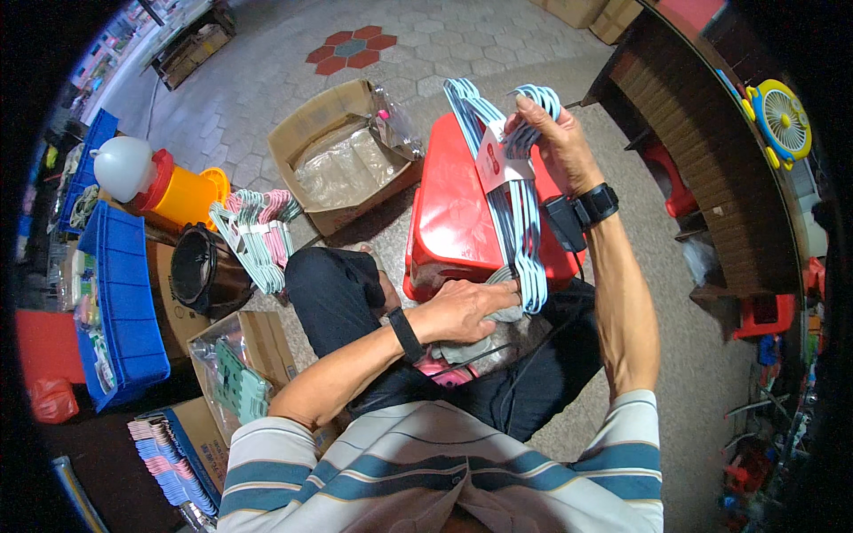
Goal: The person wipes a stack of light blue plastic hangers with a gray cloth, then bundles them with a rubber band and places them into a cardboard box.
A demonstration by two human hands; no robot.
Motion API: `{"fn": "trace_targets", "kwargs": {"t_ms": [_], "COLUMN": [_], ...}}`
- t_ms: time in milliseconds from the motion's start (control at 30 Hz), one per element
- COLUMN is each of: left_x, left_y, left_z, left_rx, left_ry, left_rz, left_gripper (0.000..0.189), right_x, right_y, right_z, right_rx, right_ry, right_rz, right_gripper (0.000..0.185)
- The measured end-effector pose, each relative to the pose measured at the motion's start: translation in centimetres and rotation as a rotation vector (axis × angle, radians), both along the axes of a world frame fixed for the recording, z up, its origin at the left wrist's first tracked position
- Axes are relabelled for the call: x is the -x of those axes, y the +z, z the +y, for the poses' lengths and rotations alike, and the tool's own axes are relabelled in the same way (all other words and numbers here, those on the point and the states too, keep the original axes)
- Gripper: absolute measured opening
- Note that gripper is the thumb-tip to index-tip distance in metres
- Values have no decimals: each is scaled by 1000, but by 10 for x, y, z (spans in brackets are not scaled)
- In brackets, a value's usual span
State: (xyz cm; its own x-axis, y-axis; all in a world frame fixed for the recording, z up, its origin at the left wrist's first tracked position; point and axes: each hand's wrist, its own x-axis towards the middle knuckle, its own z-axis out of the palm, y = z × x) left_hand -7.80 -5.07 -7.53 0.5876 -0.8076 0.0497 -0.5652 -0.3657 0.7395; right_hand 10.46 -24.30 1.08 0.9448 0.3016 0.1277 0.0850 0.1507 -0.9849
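Observation:
A bundle of light-blue clothes hangers with a white printed cardboard sleeve leans over a red plastic stool. My right hand grips the bundle near its hooks, thumb on top. At the near end of the hangers is my left hand, its index finger reaching to them; the fingertip is hidden behind them. Whether those fingers close on anything cannot be told. Beneath that hand lies something grey, perhaps cloth, above a pink object between my legs.
An open cardboard box with clear plastic packets stands ahead. To the left are more bundled hangers, a dark bucket, an orange container and a blue crate. A wooden shelf unit bounds the right; a toy-like fan sits on top.

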Motion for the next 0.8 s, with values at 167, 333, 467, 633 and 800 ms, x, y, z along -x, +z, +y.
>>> {"fn": "trace_targets", "kwargs": {"t_ms": [167,333,467,633,800], "left_x": [-18,-8,2,17,18], "left_y": [-17,-18,-10,2,4], "left_z": [0,-3,-3,9,12], "left_rx": [383,490,473,352,450], "left_ry": [-85,26,178,371,287], "left_rz": [479,910,865,835,724], "left_gripper": [54,45,37,37,31], "right_x": [4,4,4,8,14], "right_y": [0,-1,-1,-2,3], "right_z": [0,3,8,-2,3], "right_rx": [-20,34,63,98,29], "right_ry": [-11,-5,-38,-48,-63], "right_rz": [-12,-59,-66,-70,-53], "right_gripper": [28,31,33,34,37]}}
